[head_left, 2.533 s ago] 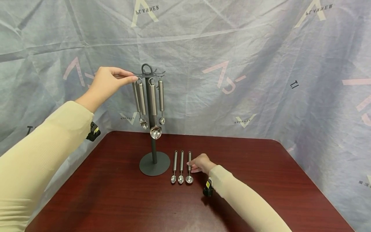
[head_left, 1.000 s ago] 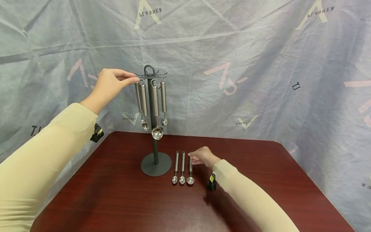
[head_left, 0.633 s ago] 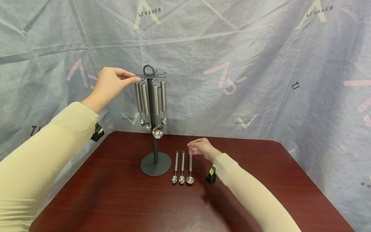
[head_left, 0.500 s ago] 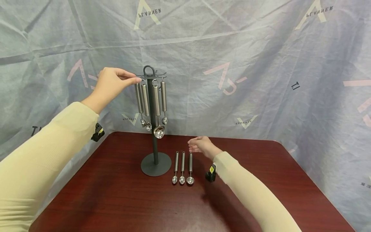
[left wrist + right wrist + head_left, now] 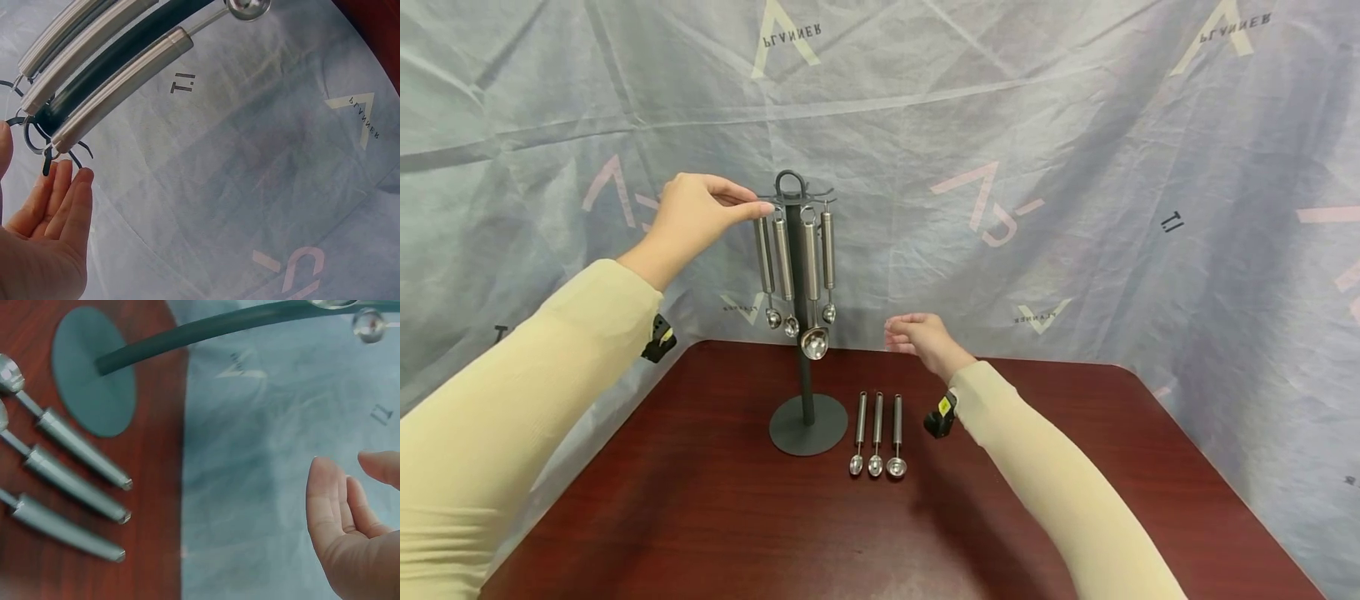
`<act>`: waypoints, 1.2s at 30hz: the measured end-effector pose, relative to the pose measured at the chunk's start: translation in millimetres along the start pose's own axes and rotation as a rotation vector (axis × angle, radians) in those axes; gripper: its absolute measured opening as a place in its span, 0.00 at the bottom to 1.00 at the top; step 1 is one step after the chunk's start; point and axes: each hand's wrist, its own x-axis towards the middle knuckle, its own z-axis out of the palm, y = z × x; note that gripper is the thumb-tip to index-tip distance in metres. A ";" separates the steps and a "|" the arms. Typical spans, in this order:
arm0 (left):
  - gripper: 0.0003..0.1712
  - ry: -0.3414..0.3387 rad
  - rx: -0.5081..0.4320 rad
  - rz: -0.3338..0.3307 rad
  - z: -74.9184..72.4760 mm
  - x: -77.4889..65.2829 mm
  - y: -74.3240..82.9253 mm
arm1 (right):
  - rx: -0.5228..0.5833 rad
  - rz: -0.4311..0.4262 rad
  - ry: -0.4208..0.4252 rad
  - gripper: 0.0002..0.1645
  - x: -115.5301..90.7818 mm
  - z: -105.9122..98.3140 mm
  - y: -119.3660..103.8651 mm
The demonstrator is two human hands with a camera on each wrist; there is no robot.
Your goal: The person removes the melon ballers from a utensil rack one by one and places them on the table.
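Note:
My left hand [image 5: 696, 217] pinches at a hook on the left of the dark utensil rack [image 5: 798, 325], thumb and nearly straight fingers on either side in the left wrist view. Several metal scoops hang from the hooks, including a wide-bowled scoop [image 5: 812, 275] in front and a small-bowled scoop [image 5: 828, 250] at the right. Three more scoops lie side by side on the table: a left one [image 5: 861, 421], a middle one [image 5: 877, 421] and a round-bowled one [image 5: 897, 425]. Above and behind them my right hand [image 5: 925, 337] hovers, fingers loosely bent and holding nothing.
The round rack base [image 5: 784, 427] stands on the dark red table [image 5: 737, 517], left of the lying scoops. A printed grey cloth [image 5: 1075, 208] hangs behind and around the table. Each wrist carries a small black camera.
My right hand has left the handle of the round-bowled scoop and risen up and back from the table. The hanging scoops have shifted slightly. My left hand keeps its place at the rack.

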 end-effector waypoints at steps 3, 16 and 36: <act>0.38 -0.011 0.004 -0.006 -0.5 0.4 0.1 | 0.013 -0.019 0.004 0.20 1.4 6.7 -12.9; 0.46 -0.155 -0.003 -0.039 -3.6 12.3 -1.6 | 0.051 -0.157 -0.094 0.21 -2.3 38.9 -61.5; 0.48 -0.335 -0.068 -0.044 -11.0 21.6 -6.6 | 0.016 -0.358 -0.173 0.24 -5.9 73.8 -84.5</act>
